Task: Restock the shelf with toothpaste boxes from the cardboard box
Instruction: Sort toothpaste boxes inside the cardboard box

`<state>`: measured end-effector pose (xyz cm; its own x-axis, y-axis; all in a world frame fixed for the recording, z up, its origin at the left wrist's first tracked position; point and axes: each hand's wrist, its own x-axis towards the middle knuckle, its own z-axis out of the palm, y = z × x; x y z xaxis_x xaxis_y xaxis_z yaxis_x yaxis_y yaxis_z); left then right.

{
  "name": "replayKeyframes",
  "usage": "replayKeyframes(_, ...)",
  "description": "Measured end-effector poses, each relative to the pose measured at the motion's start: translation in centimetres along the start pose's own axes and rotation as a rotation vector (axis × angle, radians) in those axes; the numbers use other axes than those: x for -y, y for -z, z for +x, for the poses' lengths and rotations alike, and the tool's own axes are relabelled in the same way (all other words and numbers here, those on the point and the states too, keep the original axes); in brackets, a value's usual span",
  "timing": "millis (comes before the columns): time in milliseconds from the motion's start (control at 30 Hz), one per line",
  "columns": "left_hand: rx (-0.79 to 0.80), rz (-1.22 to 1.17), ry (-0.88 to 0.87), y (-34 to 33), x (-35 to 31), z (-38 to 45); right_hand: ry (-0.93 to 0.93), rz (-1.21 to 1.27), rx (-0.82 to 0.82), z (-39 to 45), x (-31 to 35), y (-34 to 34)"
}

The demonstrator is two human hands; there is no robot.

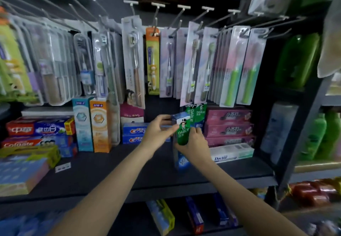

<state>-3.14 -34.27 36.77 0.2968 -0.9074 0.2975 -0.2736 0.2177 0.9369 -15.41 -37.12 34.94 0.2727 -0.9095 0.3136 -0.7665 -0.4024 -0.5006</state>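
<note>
Head view: both hands meet over the dark shelf (129, 163). Left hand (158, 130) grips the upper end of a green Darlie box (183, 131), fingers curled round it. Right hand (193, 141) holds its lower part. The box stands upright, just in front of more Darlie boxes (196, 114), beside the pink boxes (228, 125). Toothbrushes (234, 66) hang above.

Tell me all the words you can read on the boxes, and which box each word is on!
"DARLIE": green box held upright by both hands, left hand and right hand.
"DARLIE": green boxes standing behind it.
"Colgate": red box at left.
"Doctor": white box lying at right.
"Cre...": blue boxes, partly hidden.
Pink boxes, toothbrush packs, shelf tag: too blurred.
</note>
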Motion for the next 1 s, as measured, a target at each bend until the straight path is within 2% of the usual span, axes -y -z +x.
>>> replayKeyframes(67,0.035,-0.005,0.053,-1.5,1.1,1.4,-0.068,0.079,-0.044,2.1,-1.4,0.1)
replayKeyframes(267,0.193,0.174,0.164,-5.4,5.3,4.6,-0.159,0.195,-0.123,7.4,-4.7,-0.1)
replayKeyframes(600,0.295,0.179,0.194,-9.8,6.8,8.4,-0.219,0.182,-0.143,11.2,-6.8,-0.8)
replayKeyframes(867,0.336,0.141,0.278,-11.1,7.5,9.7,-0.227,0.175,-0.196,11.8,-6.9,-1.6)
replayKeyframes(1000,0.298,0.095,0.282,-11.9,7.9,9.8,-0.211,0.201,-0.198,11.8,-7.5,-1.5)
